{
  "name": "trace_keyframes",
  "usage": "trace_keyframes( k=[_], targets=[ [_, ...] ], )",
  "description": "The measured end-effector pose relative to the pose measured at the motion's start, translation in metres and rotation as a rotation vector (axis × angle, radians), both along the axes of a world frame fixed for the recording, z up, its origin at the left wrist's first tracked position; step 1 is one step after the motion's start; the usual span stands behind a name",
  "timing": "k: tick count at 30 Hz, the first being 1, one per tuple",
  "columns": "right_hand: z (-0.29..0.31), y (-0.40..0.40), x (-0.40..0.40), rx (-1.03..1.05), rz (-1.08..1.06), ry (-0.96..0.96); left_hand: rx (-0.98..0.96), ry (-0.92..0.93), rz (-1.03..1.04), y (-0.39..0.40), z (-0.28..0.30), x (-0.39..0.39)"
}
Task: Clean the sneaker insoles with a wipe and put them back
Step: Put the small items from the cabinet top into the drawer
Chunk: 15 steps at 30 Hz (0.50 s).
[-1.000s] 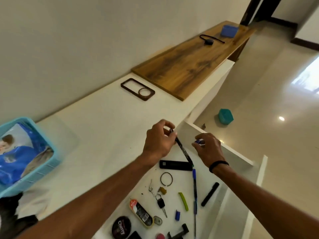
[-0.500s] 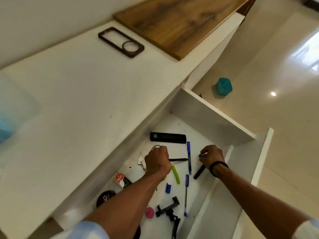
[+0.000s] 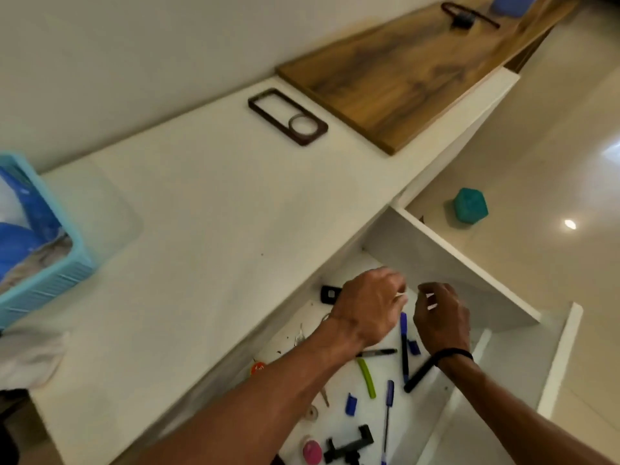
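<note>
Hovering left hand [image 3: 365,307], right hand [image 3: 439,313], cluttered drawer [image 3: 446,263].

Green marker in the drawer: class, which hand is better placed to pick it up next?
Probably the left hand: its forearm already crosses right beside the green marker, while the right hand hovers farther off, beyond the blue pen.
</note>
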State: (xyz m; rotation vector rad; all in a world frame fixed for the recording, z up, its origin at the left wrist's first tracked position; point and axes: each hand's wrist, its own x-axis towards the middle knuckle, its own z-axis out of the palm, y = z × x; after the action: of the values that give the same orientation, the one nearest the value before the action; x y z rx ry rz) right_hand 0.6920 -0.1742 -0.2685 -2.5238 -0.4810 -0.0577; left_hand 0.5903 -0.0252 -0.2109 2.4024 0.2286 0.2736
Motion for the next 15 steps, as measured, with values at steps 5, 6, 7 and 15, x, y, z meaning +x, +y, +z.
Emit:
trace_keyframes(
  k=[5,6,7,15],
  targets=[
    [0.079,0.086,0.016,0.275,0.214,-0.242,0.212,-0.282,0.208,0.078,0.053,0.017],
    [0.090,0.108,0.019,0.295,0.254,-0.228,0.237,-0.263,0.300,0.103,0.052,0.020],
    [0.099,0.132,0.022,0.300,0.298,-0.192,0.254,-0.218,0.383,0.129,0.048,0.021],
    [0.132,0.293,0.052,-0.108,0.460,0.035,0.448,-0.024,0.674,0.218,0.018,0.022]
  ],
)
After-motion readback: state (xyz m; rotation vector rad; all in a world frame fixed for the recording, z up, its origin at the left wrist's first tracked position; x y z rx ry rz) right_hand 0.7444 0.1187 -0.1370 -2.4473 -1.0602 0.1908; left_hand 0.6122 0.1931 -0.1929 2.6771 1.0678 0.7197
